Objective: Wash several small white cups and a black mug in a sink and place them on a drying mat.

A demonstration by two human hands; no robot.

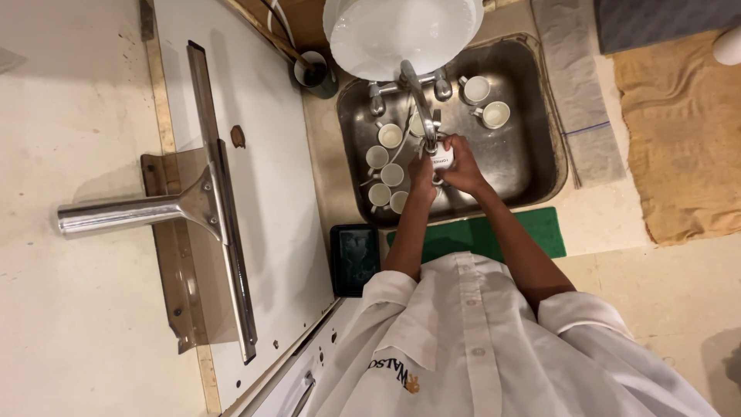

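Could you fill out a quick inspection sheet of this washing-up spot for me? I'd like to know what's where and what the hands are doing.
Surface: steel sink set in a pale counter.
Job's things: small white cup held under the tap; more white cups lie loose in the sink.
Clutter: white bowl above the tap, dark pot, dark tablet, green mat, grey cloth, tan cloth.
Grips: left hand and right hand both closed on the cup.
Cables: white cord near the pot.
Surroundings: metal squeegee on a white panel; person's white shirt.
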